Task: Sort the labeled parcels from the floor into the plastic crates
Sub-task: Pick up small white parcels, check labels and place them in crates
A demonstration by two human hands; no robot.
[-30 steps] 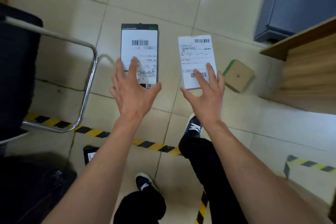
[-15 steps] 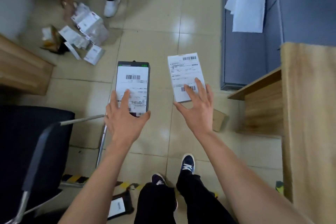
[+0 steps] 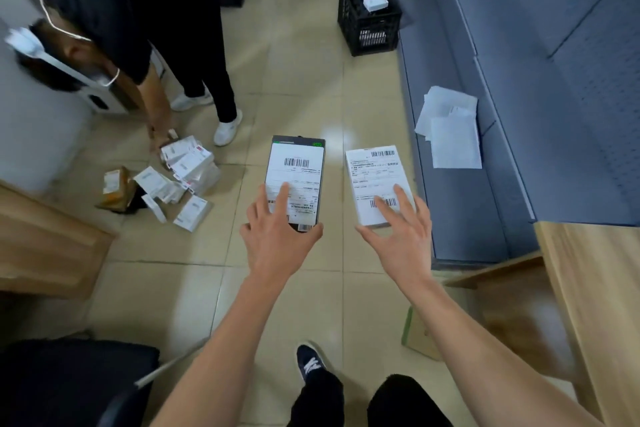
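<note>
Overhead, both hands [image 3: 280, 236] each holding a labeled parcel [image 3: 379, 184] above glossy, perhaps beige, floor tiles [image 3: 304, 87].

Both bare arms reach forward, each hand carrying a parcel.

The left hand [image 3: 280, 236] grips a black-edged labeled parcel [image 3: 296, 177], fingers spread over its label, thumb at the near edge. The right hand [image 3: 403, 239] holds a white labeled parcel [image 3: 375, 180] likewise.

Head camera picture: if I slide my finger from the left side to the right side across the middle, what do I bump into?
Pile of labeled parcels on the floor → black parcel held by the left hand → white parcel held by the right hand → white sheets on the blue-grey sofa.
</note>
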